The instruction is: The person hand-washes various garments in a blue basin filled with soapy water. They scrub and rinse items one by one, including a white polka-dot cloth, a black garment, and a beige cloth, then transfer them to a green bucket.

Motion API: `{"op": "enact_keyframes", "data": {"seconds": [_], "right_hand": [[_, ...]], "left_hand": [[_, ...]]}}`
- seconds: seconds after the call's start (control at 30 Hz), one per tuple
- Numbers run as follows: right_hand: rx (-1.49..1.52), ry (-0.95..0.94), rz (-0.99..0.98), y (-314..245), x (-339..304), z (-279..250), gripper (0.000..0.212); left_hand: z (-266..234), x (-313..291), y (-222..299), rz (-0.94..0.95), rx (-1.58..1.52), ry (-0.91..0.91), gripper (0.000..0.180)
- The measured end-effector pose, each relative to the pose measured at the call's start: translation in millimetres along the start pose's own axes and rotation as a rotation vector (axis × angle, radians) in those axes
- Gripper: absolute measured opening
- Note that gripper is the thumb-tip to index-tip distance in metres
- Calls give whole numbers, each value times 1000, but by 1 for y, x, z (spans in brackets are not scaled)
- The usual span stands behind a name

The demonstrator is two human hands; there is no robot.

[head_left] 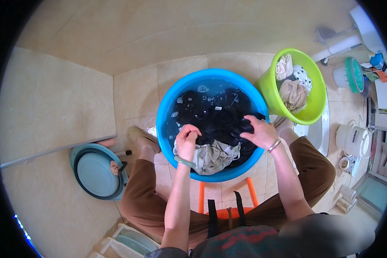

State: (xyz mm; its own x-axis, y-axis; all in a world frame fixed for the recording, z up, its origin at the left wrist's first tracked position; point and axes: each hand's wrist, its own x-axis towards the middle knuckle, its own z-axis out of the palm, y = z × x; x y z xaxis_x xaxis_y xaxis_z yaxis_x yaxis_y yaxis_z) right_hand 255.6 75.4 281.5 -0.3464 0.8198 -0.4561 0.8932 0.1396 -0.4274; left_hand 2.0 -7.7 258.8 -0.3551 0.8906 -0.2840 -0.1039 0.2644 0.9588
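Washing: maybe working through dark cloth (pixel 221 124) in the blue tub (pixel 161 120).
Left hand (pixel 187 138): grip narrow; can't tell if it holds anything.
Right hand (pixel 261 134): grip wide, at the dark cloth.
Next: likely calls for firmer holding.

L head cam, wide fisheye, looking down, fairly near, blue tub (pixel 161 122) approx ctr.

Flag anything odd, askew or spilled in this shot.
Nothing looks clearly damaged. Mildly odd: one pale cloth is bunched in the blue tub against dark laundry, while other pale pieces sit in the green bucket. Shiny floor patch left of the tub: water or glare, can't tell.
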Motion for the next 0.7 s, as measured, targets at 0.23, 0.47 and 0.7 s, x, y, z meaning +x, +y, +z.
{"op": "enact_keyframes", "data": {"seconds": [0.23,0.47,0.7], "right_hand": [[-79,153,-141,-5,5,43,52],[1082,-190,-201,-1,-2,28,22],[983,-360,-440,-70,-19,85,29]], "left_hand": [[12,-5,42,173,-120,-196,12],[-16,6,4,-63,415,-40,16],[-36,18,-47,-18,666,90,26]]}}
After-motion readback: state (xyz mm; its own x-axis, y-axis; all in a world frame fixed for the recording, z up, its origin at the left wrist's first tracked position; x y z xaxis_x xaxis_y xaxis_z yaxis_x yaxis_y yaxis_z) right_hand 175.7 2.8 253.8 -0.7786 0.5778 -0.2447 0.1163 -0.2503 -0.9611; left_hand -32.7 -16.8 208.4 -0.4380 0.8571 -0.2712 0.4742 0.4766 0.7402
